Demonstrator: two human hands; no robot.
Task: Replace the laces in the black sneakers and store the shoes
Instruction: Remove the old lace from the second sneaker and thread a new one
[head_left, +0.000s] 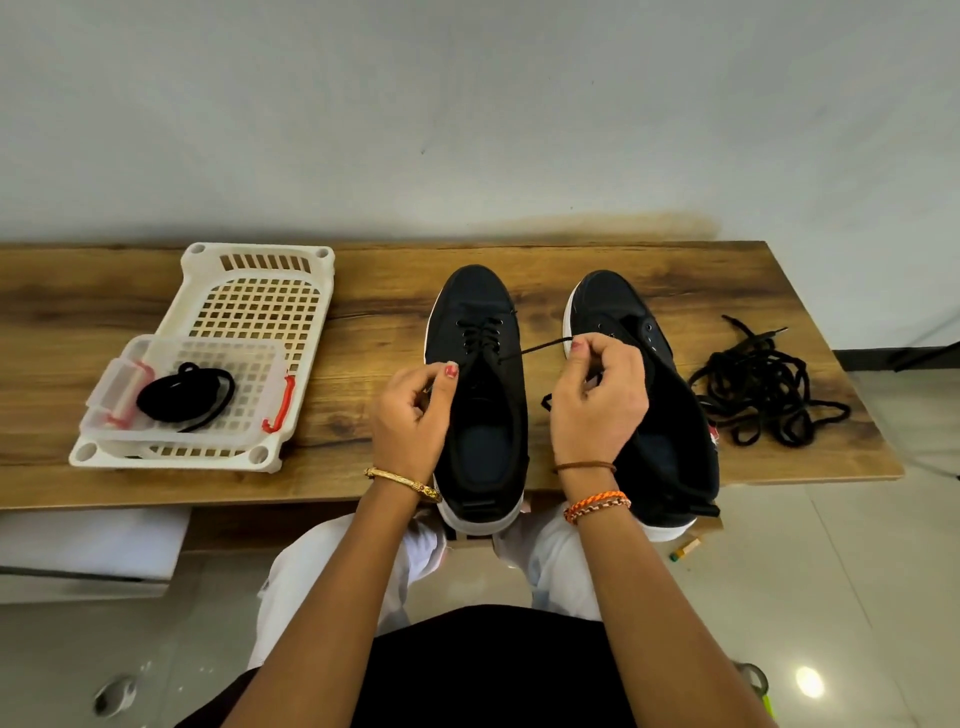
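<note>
Two black sneakers stand side by side on the wooden bench (363, 312), toes toward its far edge, heels overhanging the near edge. The left sneaker (480, 395) is laced through its upper eyelets; the right sneaker (654, 415) is partly hidden behind the right hand (597, 400). That hand pinches a black lace (540, 346) that runs taut from the left sneaker's eyelets. The left hand (413, 410), fingers curled, sits against the left sneaker's side; whether it holds a lace end I cannot tell. Near the bench's right edge lies a tangled pile of black laces (763, 395). Toward the left end sits a white basket tray (249, 291), with a clear plastic box (197, 395) holding a coiled black lace (184, 397).
</note>
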